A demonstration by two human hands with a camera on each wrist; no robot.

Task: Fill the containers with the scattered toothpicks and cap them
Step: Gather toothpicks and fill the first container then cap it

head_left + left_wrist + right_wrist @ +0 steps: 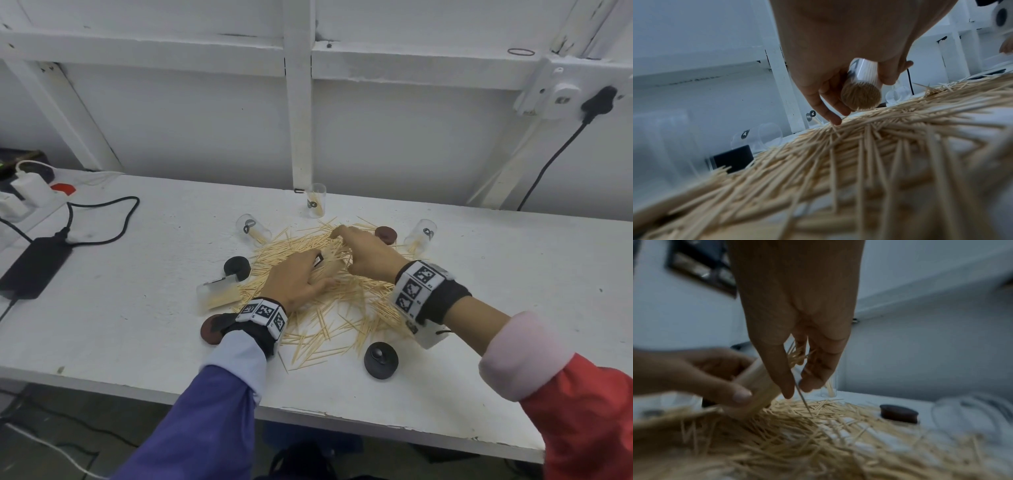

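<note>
Head view: white table [137,308], white wall; left hand [294,281] grips container [863,84], right hand [370,253] pinches toothpicks [797,355]

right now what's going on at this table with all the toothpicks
A person is refilling toothpick containers. The left hand grips a clear container already packed with toothpicks, while the right hand pinches a few more from the scattered pile. Other containers hold only a few, and the caps still lie loose on the table.
</note>
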